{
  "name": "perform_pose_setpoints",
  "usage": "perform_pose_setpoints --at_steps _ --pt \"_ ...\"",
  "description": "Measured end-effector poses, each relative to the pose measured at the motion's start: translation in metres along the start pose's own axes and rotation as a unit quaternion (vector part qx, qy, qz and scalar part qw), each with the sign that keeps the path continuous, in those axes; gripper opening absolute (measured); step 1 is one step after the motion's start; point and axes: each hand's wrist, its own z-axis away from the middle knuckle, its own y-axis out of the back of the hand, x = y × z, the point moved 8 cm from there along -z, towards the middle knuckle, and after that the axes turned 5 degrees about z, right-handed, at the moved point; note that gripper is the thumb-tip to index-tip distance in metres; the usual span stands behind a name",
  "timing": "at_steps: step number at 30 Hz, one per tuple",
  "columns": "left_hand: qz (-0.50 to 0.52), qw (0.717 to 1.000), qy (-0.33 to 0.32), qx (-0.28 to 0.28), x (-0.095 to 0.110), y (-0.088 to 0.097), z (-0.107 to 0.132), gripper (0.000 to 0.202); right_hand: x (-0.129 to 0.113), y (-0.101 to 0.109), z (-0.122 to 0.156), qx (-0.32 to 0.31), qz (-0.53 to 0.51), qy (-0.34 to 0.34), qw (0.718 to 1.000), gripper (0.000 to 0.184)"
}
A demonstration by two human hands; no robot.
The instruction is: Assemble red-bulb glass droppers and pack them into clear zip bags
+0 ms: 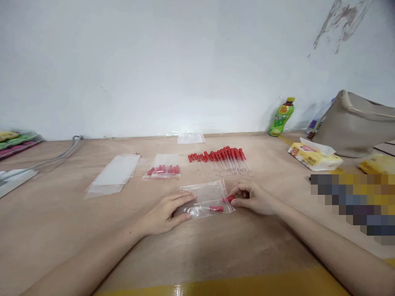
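A clear zip bag (pixel 207 190) lies flat on the table in front of me. My left hand (pixel 165 210) rests on its left end, fingers stretched out and thumb apart. Inside the bag is one dropper with a red bulb (pixel 216 209). At the bag's right-hand opening, my right hand (pixel 254 199) pinches the red bulb of a second dropper (pixel 228 199), whose thin clear tube reaches into the bag. Behind the hands, a row of several red-bulbed droppers (pixel 226 155) lies side by side, tubes toward me.
Left of the row lies a bag with several droppers (pixel 168 160), then a stack of clear bags (pixel 115 172). Another bag (pixel 191 138) lies by the wall. At right are a green bottle (pixel 280 117), a tissue pack (pixel 314 156) and a grey bag (pixel 354 123). A cable (pixel 58 156) runs at left.
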Motion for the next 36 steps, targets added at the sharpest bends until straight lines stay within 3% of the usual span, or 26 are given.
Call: perform_pose_setpoints --at_steps 4,12,19,23,28,36 --pt "-0.001 1.0 -0.002 0.003 0.0 0.001 -0.001 0.047 -0.009 -0.003 -0.004 0.035 0.039 0.032 0.998 0.02" --pt "-0.013 1.0 -0.005 0.002 0.001 0.001 -0.001 0.047 0.008 -0.005 -0.009 0.03 -0.014 -0.057 0.998 0.02" --pt "-0.019 1.0 -0.007 -0.006 -0.001 -0.001 -0.002 0.047 -0.014 -0.015 -0.009 0.027 0.056 0.02 0.998 0.019" --pt "-0.015 1.0 -0.008 -0.005 -0.002 -0.002 -0.002 0.046 -0.024 -0.024 -0.008 -0.013 -0.008 0.045 0.999 0.029" --pt "-0.009 1.0 -0.007 0.0 -0.002 -0.002 -0.002 0.045 -0.007 -0.027 -0.01 -0.022 -0.174 -0.056 0.983 0.034" --pt "-0.006 1.0 0.001 -0.002 -0.004 -0.002 -0.001 0.044 0.013 -0.019 -0.008 0.052 -0.271 -0.149 0.95 0.064"
